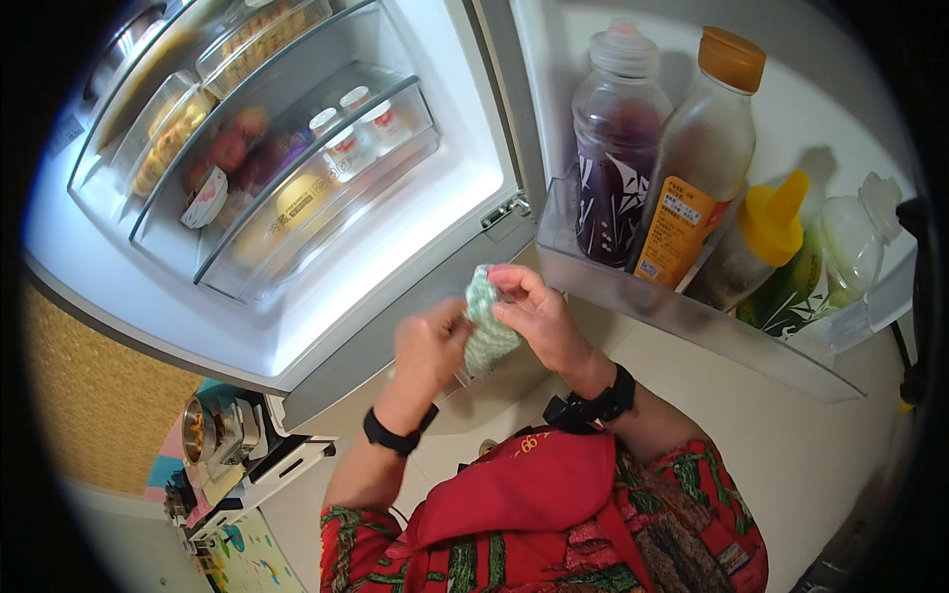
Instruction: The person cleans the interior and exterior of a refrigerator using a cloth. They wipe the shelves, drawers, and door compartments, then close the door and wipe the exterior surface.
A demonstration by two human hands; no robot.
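In front of the open refrigerator, a green-and-white patterned cloth (489, 342) is bunched between my two hands. My right hand (547, 322) pinches its upper end between thumb and fingers. On the cloth's left edge, the curled fingers of my left hand (428, 339) grip it; that hand is slightly blurred. The lower part of the cloth hangs down. Both hands are level with the bottom of the refrigerator compartment (385, 274), near the hinge side.
Clear drawers (326, 185) hold fruit, small white bottles (374, 118) and packaged food. At right, the open door's shelf (689, 333) carries a purple drink bottle (615, 156), an orange-capped bottle (697, 156), a yellow-topped bottle (764, 230) and a green-labelled bottle (815, 267). A cart (252, 459) stands lower left.
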